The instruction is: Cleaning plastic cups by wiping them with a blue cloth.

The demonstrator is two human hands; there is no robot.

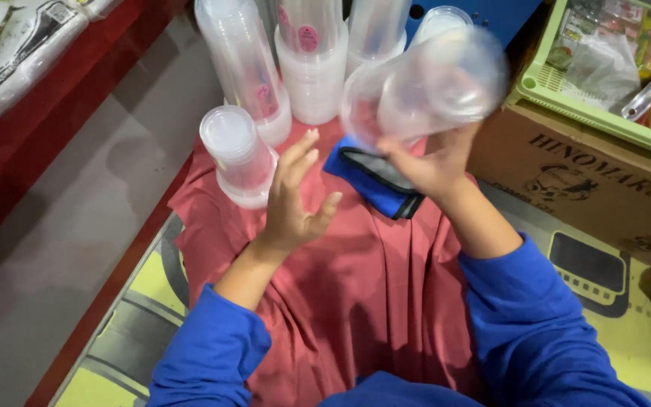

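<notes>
My right hand grips a stack of clear plastic containers, held tilted on its side above a red cloth. My left hand is open with fingers spread, just left of that stack, holding nothing. A short stack of clear containers stands upright close to the left hand's fingertips. Taller stacks of the same clear containers stand behind, some with pink round stickers. Both my sleeves are blue.
A blue pouch with a black edge lies on the red cloth under my right hand. A brown cardboard box carrying a green basket of packets stands at right. Grey floor lies left, a yellow patterned mat below.
</notes>
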